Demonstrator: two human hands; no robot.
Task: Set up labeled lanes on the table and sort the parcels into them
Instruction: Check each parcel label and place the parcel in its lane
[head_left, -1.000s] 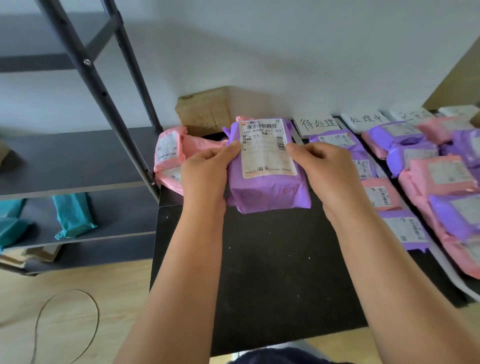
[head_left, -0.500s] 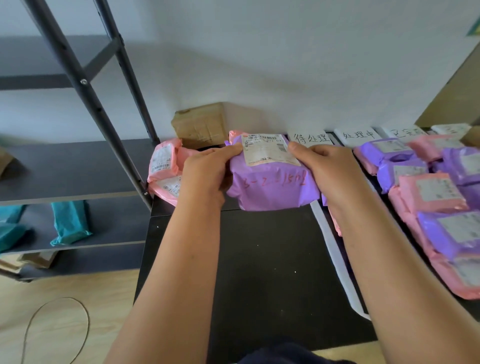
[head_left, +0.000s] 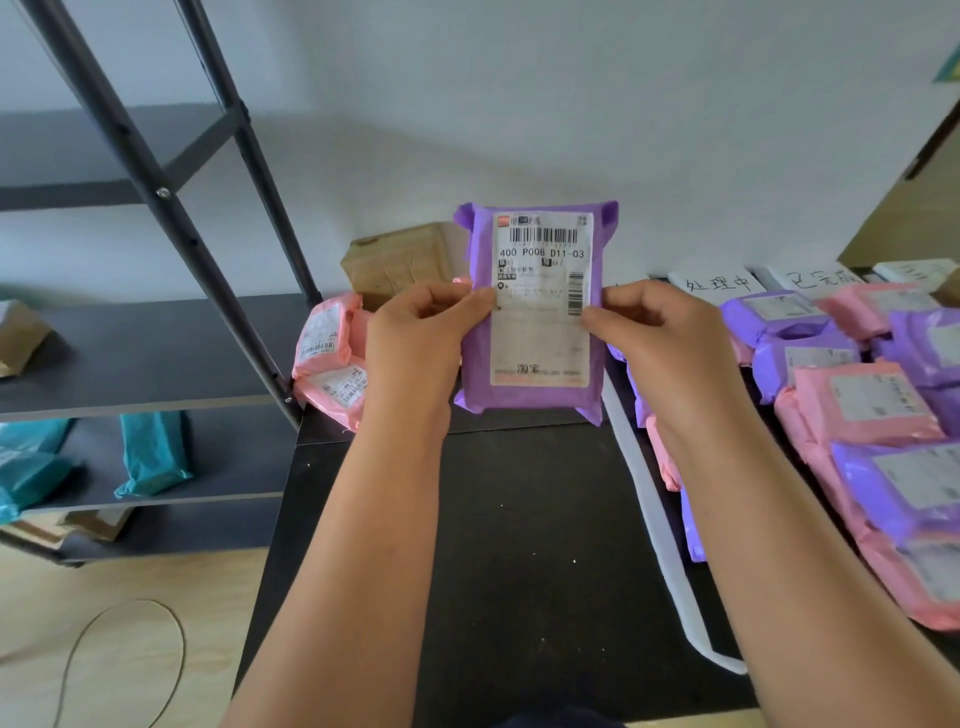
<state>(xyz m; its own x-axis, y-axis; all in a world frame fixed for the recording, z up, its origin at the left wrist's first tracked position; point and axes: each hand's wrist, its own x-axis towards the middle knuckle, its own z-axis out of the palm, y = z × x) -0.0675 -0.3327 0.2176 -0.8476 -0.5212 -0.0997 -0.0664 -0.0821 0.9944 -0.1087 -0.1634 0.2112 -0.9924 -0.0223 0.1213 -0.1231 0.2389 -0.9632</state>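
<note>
**Head view: purple parcel held upright in both hands**

Head camera looks down two bare forearms that reach forward from the bottom of the frame over a black table (head_left: 519, 545). Both wrists are nearly straight and the arms converge slightly toward the middle. Between them stands a purple parcel (head_left: 535, 395), lifted above the far part of the table and held upright with its white shipping label (head_left: 543, 291) facing the camera; the code "400 P008 D11-03" is readable under the barcode.

The left hand (head_left: 415, 343) grips the parcel's left edge, fingers curled behind it and thumb pressed on the front beside the label. The right hand (head_left: 660, 332) mirrors it on the right edge, thumb tip on the label's right margin, fingers wrapped round the back. Both hands are closed on the parcel, at about its mid-height.

To the right, pink and purple parcels (head_left: 862, 400) lie in rows on the table, overlapping one another. Handwritten paper signs (head_left: 719, 283) stand at the far edge behind them. A white strip (head_left: 660, 519) runs from far to near along the table just left of these rows. Behind the left hand, pink parcels (head_left: 327, 358) are stacked at the table's far left corner, beside a brown cardboard box (head_left: 400, 260) against the wall. A dark metal shelf (head_left: 156, 353) stands left of the table, with teal bags (head_left: 150, 452) on a lower level.
</note>
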